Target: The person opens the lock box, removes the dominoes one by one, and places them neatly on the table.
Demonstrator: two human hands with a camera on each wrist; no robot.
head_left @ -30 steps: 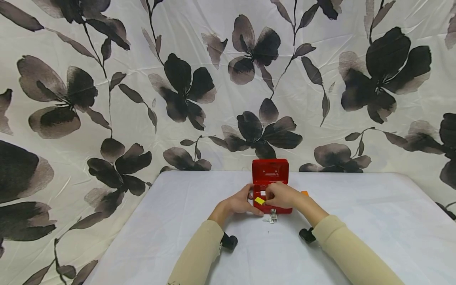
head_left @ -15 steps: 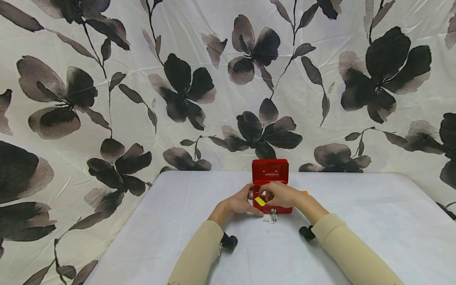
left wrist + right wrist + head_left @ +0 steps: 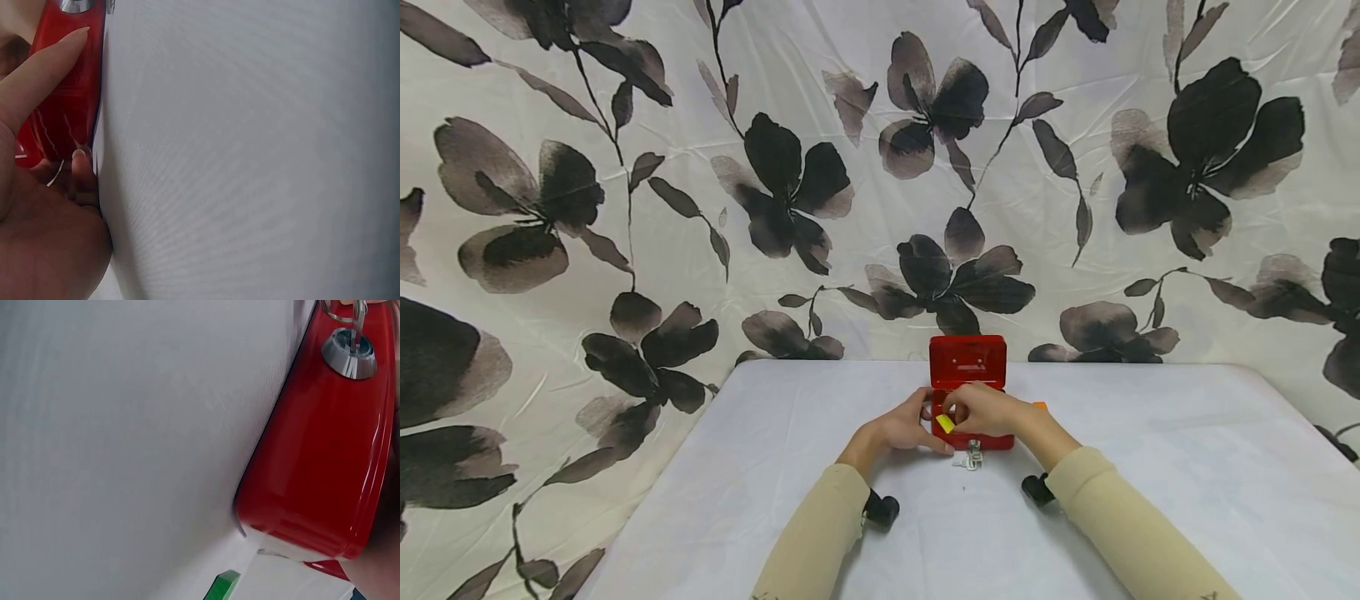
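Note:
A red metal cash box stands on the table with its lid raised. My left hand holds the box by its left side. In the left wrist view, the thumb lies along the red front and the other fingers curl at the side. Over the box's inside, my right hand pinches a small yellow block, which sits tilted. The right fingertips are partly hidden. A key stands in the round lock on the front.
Keys hang at the front of the box, by the white-covered table. An orange piece lies right of the box, partly behind the right wrist. A green block shows near the box in the right wrist view.
The right hand has shifted slightly left over the box, and the yellow block in it has turned to a steeper tilt. The left hand stays on the box.

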